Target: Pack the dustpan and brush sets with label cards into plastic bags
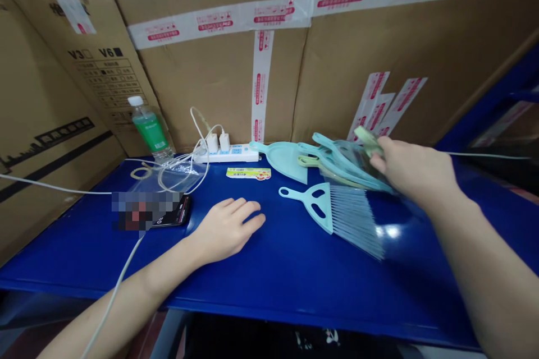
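Note:
My left hand (229,230) lies palm down over the blue tabletop, fingers loosely stretched, holding nothing. To its right lies a light blue hand brush (318,202) with its bristles fanned out toward the right. Behind the brush is a light blue dustpan (284,160), its handle pointing left. At the right, my right hand (415,171) is closed around a light green handle (367,140); whether a brush or dustpan hangs from it is blurred and partly hidden. Directly beside it is a stack of light blue and green dustpans (341,154), partly in clear plastic.
A white power strip (236,154) with chargers and loose white cables stands at the back. Left of it are a green-labelled bottle (150,132), a clear plastic bag (185,179) and a dark box (179,213). A yellow label (248,173) lies mid-table. Cardboard (210,78) walls the back.

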`<state>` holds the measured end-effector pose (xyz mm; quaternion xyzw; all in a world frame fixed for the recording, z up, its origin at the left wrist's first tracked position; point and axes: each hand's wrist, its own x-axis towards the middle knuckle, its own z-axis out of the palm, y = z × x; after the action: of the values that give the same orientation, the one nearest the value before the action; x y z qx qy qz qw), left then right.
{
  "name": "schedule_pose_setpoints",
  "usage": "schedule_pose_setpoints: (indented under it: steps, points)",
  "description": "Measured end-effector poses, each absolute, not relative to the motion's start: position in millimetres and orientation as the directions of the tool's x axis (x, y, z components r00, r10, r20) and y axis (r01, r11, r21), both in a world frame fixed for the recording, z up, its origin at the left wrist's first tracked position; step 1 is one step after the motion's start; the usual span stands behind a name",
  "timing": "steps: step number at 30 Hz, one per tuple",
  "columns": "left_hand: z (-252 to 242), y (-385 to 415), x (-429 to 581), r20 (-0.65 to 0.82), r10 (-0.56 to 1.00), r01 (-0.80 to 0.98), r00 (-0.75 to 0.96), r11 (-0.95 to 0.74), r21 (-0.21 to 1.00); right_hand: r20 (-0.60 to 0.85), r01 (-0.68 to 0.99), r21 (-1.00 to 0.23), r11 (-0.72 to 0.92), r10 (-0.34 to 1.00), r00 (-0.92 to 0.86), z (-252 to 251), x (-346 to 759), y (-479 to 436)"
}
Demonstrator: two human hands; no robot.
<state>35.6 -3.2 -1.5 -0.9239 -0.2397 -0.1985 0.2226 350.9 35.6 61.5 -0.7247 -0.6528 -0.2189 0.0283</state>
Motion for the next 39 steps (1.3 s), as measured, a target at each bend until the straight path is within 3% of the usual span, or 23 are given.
schedule_pose_setpoints:
  steps: [3,6,7,9,12,16,18,21,29,39]
  points:
    - [3,2,32,0.596,0.457,0.607,0.66,-0.792,-0.065,0.333,0.961,0.278,0.008,0.937,-0.104,64,325,18]
    - [9,10,27,0.66,0.614,0.667,0.433,-0.711,0.224,0.294,0.886,0.326,0.331,0.855,-0.427,50,300,4]
    - [11,12,26,0.67,0.646,0.68,0.365,-0.677,0.282,0.338,0.772,0.358,0.525,0.698,-0.631,42,292,0]
    - [14,16,23,0.684,0.676,0.697,0.275,-0.63,0.342,0.429,0.553,0.427,0.716,0.378,-0.821,26,279,-7]
    - [17,18,21,0.651,0.684,0.685,0.33,-0.648,0.334,0.442,0.391,0.451,0.802,0.18,-0.879,6,265,-17]
    - [14,17,22,0.423,0.663,0.6,0.617,-0.745,0.292,0.426,0.28,0.424,0.862,0.084,-0.901,-7,253,-28]
    - [8,17,23,0.322,0.656,0.611,0.683,-0.754,0.242,0.438,0.255,0.399,0.881,0.061,-0.897,-10,250,-31]
    - [-3,21,24,0.309,0.682,0.667,0.663,-0.725,0.169,0.47,0.225,0.373,0.9,0.026,-0.883,-13,247,-34]
    - [-11,31,21,0.418,0.731,0.763,0.54,-0.634,0.122,0.489,0.132,0.318,0.939,-0.043,-0.871,-22,241,-41]
    - [-5,26,25,0.237,0.69,0.67,0.684,-0.723,0.169,0.504,0.135,0.244,0.96,-0.006,-0.864,-16,242,-44]
